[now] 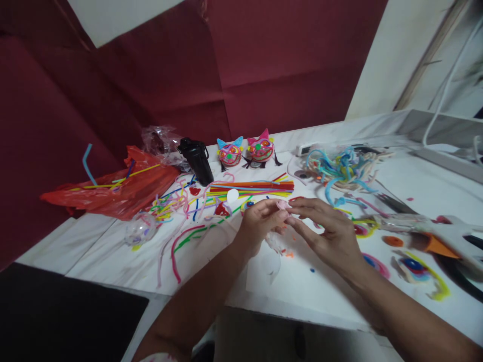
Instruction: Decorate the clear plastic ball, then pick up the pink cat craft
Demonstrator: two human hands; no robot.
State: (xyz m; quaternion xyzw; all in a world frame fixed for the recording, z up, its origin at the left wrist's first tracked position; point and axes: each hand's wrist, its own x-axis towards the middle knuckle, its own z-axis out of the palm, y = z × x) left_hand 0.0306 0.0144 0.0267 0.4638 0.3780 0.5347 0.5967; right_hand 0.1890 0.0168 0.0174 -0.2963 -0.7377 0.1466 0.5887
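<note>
Between the fingertips of both hands, above the white table, is a small pale pink fuzzy piece; its exact kind is hard to make out. My left hand pinches it from the left with thumb and fingers. From the other side, my right hand closes its fingertips on the same piece. Beneath the hands lie a whitish scrap heap with orange bits and a clear round disc on a white sheet. Coiled pipe-cleaner eye shapes rest to the right of my right hand.
Bundled pipe cleaners lie behind the hands. Two decorated lion-like heads stand at the back beside a black bottle. Left are a red plastic bag and a clear ball. A glue gun lies right, near tangled pipe cleaners.
</note>
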